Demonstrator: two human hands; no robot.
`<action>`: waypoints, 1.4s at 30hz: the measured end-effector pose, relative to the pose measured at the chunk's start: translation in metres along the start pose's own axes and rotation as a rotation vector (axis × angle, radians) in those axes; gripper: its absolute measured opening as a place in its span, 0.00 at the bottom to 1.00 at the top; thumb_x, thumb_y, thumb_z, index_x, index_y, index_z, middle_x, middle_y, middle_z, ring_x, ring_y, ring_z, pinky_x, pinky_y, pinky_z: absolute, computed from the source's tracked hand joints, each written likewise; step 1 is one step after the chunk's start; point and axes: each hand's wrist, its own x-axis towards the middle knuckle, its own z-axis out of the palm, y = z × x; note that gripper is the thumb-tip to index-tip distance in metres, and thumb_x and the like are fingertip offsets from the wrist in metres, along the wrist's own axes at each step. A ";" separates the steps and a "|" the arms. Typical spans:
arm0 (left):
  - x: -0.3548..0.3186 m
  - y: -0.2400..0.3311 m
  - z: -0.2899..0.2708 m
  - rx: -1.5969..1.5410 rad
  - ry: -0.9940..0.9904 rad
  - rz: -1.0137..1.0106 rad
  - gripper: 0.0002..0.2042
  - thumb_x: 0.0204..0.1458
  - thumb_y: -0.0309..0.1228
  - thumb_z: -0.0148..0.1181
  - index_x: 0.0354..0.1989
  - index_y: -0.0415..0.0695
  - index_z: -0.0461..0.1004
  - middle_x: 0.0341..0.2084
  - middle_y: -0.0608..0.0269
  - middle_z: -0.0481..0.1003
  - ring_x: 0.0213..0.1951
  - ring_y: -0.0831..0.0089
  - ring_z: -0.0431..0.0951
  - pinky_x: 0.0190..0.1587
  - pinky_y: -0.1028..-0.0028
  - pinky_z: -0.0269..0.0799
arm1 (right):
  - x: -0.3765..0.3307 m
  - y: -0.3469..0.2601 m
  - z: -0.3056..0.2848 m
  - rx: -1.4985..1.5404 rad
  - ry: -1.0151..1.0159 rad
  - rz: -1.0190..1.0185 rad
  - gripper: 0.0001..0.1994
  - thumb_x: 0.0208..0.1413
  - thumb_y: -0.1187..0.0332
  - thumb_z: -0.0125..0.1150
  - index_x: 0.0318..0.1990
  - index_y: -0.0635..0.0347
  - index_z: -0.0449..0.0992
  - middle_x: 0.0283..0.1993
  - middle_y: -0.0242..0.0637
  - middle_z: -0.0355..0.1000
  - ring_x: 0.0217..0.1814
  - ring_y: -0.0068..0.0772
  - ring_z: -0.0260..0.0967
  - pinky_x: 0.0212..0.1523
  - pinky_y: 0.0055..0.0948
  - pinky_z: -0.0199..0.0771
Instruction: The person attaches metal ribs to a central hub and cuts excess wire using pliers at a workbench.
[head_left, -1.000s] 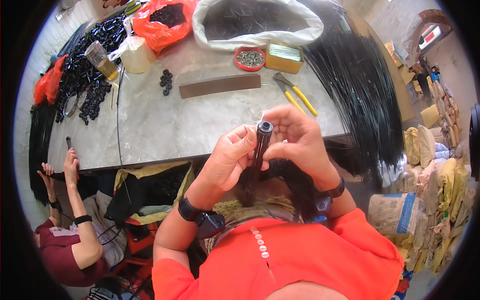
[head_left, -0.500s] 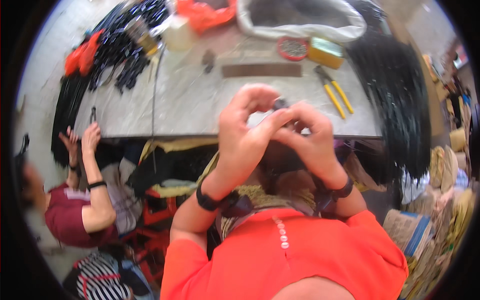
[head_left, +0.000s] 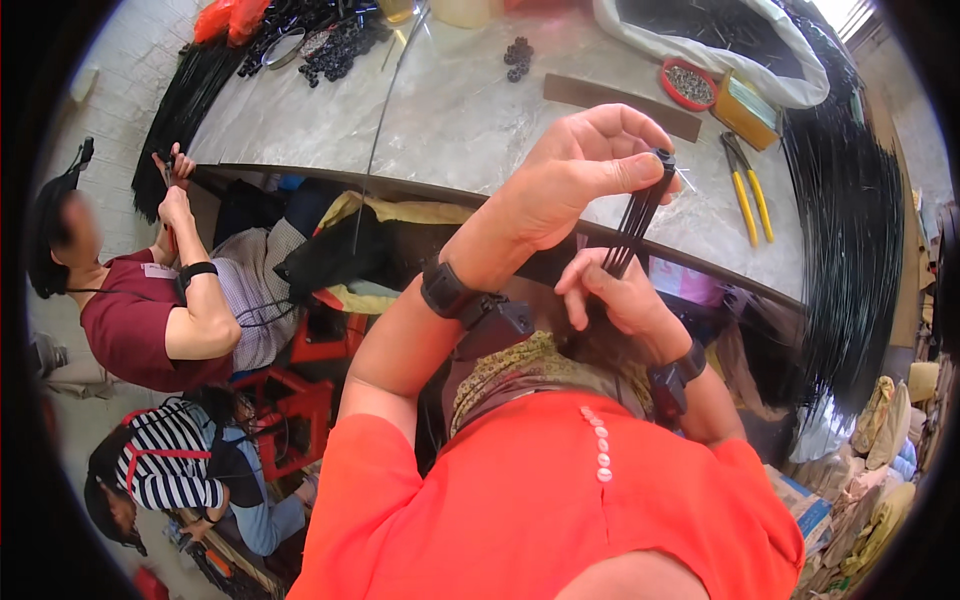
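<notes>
My left hand (head_left: 570, 180) is raised over the table's front edge, thumb and fingers pinched on the top end of a small bundle of thin black rods (head_left: 636, 218). A dark round cap-like piece sits at that top end. Lower down, my right hand (head_left: 632, 305) is closed about the bundle's bottom end, with some fingers curled loosely. The rods slant between the two hands. Yellow-handled pliers (head_left: 748, 188) lie on the table to the right, apart from both hands.
On the grey table (head_left: 480, 120) are a brown flat bar (head_left: 590, 92), a red dish of small metal pieces (head_left: 688, 85), a yellow box (head_left: 748, 108) and small black parts (head_left: 518, 58). Long black strands (head_left: 850, 240) hang over the right end. A co-worker (head_left: 150, 310) sits at left.
My hands were close together around a small dark piece; now they are apart, with the black rods showing between them. The view has turned and shifted, so the table appears tilted.
</notes>
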 end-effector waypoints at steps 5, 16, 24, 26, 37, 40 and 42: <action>0.001 0.004 0.009 0.013 0.035 -0.006 0.11 0.57 0.25 0.61 0.47 0.35 0.73 0.38 0.54 0.79 0.42 0.67 0.81 0.50 0.68 0.76 | -0.004 0.000 0.016 -0.072 0.325 -0.015 0.19 0.66 0.55 0.57 0.33 0.65 0.78 0.18 0.27 0.69 0.17 0.14 0.63 0.20 0.17 0.61; -0.011 0.006 0.010 0.055 0.136 0.058 0.12 0.54 0.18 0.61 0.47 0.33 0.71 0.38 0.51 0.78 0.41 0.65 0.81 0.47 0.69 0.76 | 0.001 0.003 0.022 -0.149 0.400 -0.029 0.14 0.60 0.57 0.66 0.31 0.57 0.74 0.19 0.23 0.68 0.20 0.13 0.64 0.21 0.17 0.64; -0.022 0.003 0.012 0.091 0.085 0.150 0.14 0.56 0.21 0.61 0.48 0.34 0.66 0.38 0.52 0.75 0.39 0.67 0.78 0.46 0.69 0.75 | -0.008 -0.008 0.013 -0.329 0.201 -0.146 0.16 0.56 0.60 0.69 0.42 0.62 0.75 0.31 0.29 0.73 0.31 0.16 0.69 0.33 0.20 0.71; -0.026 0.002 0.013 0.126 0.097 0.164 0.14 0.57 0.22 0.61 0.48 0.35 0.65 0.39 0.52 0.75 0.40 0.67 0.77 0.47 0.69 0.75 | -0.014 -0.016 0.003 -0.473 0.242 -0.262 0.20 0.54 0.63 0.71 0.49 0.65 0.74 0.33 0.30 0.73 0.32 0.17 0.67 0.34 0.20 0.70; -0.040 0.001 0.040 0.345 0.222 0.277 0.13 0.60 0.20 0.57 0.50 0.35 0.64 0.41 0.54 0.74 0.41 0.73 0.75 0.48 0.74 0.74 | -0.025 -0.097 0.034 -0.618 0.483 -0.616 0.19 0.47 0.66 0.78 0.43 0.63 0.75 0.28 0.24 0.70 0.26 0.10 0.62 0.26 0.15 0.64; -0.041 0.000 0.043 0.373 0.235 0.316 0.12 0.61 0.19 0.56 0.51 0.34 0.64 0.42 0.55 0.74 0.41 0.75 0.75 0.47 0.76 0.74 | -0.025 -0.101 0.038 -0.646 0.465 -0.640 0.18 0.49 0.66 0.77 0.42 0.63 0.75 0.28 0.24 0.69 0.26 0.10 0.61 0.26 0.15 0.64; -0.042 0.001 0.045 0.394 0.245 0.315 0.12 0.61 0.19 0.56 0.51 0.34 0.64 0.42 0.55 0.73 0.41 0.76 0.75 0.47 0.77 0.73 | -0.025 -0.098 0.039 -0.629 0.480 -0.619 0.16 0.51 0.67 0.75 0.42 0.63 0.75 0.28 0.25 0.70 0.25 0.10 0.61 0.25 0.16 0.64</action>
